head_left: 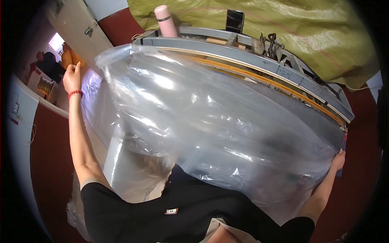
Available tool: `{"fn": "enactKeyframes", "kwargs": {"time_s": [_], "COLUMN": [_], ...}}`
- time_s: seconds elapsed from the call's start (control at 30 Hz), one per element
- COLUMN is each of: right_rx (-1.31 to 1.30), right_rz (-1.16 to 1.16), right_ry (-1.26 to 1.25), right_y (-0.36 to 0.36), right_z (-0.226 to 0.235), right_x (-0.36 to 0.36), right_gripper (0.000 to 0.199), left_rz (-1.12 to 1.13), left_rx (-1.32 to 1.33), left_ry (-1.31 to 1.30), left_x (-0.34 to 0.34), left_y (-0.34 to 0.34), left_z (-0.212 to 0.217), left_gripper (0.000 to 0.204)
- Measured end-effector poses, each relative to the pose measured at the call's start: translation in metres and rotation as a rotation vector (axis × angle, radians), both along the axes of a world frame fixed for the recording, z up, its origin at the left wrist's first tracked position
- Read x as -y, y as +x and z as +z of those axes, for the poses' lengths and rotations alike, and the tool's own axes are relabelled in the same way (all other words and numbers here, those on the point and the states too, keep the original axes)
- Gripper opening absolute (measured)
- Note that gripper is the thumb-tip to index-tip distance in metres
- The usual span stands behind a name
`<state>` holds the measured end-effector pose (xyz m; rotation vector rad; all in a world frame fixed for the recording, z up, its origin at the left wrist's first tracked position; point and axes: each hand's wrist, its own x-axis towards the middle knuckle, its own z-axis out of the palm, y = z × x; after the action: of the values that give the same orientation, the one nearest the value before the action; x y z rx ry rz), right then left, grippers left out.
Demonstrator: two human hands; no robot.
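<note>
A large piece of clear plastic film (194,109) stretches across in front of me, wrinkled and shiny, and slopes down from upper left to lower right. My left hand (72,79), with a red cord at the wrist, is raised at the far left and closed at the film's left edge. Out at the far right, my right hand (338,159) is closed on the film's lower right corner. Both arms are spread wide. Whether the film is a single sheet or a bag, I cannot tell.
Behind the film runs a long grey metal bench frame (251,58) with an orange strip (259,83). A pink flask (165,22), a dark phone (235,21) and a metal clamp (271,44) are along it. More clear plastic (129,170) lies lower left. An open door (83,24) stands upper left.
</note>
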<state>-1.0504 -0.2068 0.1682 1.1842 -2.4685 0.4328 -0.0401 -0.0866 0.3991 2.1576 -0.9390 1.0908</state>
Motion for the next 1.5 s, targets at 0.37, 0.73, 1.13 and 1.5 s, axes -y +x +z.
{"fn": "enactKeyframes", "kwargs": {"time_s": [0.37,0.73,1.13,1.5], "right_rx": [-0.027,-0.042,0.409,1.066], "right_rz": [-0.017,-0.033,0.154,0.261], "right_ry": [-0.012,0.012,-0.385,-0.852], "right_y": [-0.008,-0.013,-0.123,-0.063], "right_z": [-0.004,-0.001,-0.027,0.035], "right_x": [-0.002,-0.006,-0.026,-0.078], "right_gripper": [0.037,0.04,0.04,0.036], "left_rz": [-1.002,-0.829,-0.971,-0.98], "left_rx": [-0.071,0.34,-0.557,-0.215], "left_ry": [0.785,0.173,0.502,0.353], "left_x": [0.065,0.15,0.18,0.152], "left_y": [-0.152,-0.21,-0.18,-0.199], "left_z": [-0.179,-0.16,-0.218,-0.207], "left_gripper": [0.046,0.024,0.011,0.017]}}
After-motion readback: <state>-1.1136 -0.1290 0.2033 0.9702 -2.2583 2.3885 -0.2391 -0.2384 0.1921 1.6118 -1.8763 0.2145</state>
